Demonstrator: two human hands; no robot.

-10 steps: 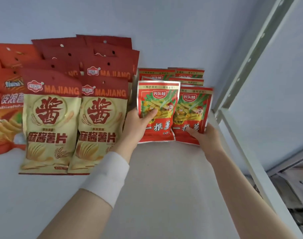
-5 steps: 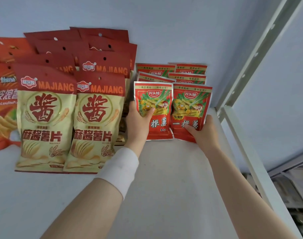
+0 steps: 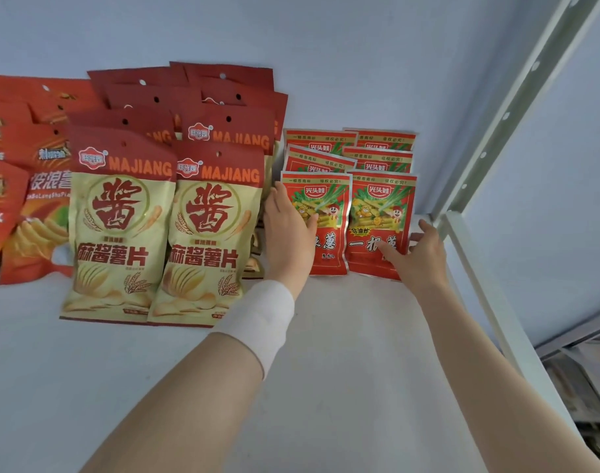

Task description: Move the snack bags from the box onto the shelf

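Two small red snack bags stand side by side at the front of their rows on the white shelf [image 3: 343, 336]. My left hand [image 3: 286, 233] grips the left small bag [image 3: 329, 247] at its left edge, thumb across the front, fingers hidden behind it. Fingers spread, my right hand [image 3: 423, 257] is at the lower right corner of the right small bag [image 3: 380, 206], and only the index fingertip rests on the bag's front. More small red bags [image 3: 377, 155] lean behind these two. The box is out of view.
Large beige and red MAJIANG chip bags [image 3: 121, 227] stand in rows just left of my left hand. Orange chip bags [image 3: 36, 186] fill the far left. A white perforated shelf post [image 3: 489, 138] and the shelf's right rail [image 3: 479, 285] run close beside my right hand.
Both small bags went back against the rows behind them and now stand more upright. My right hand loosened from its bag and spread its fingers. My left hand slid to its bag's left edge.
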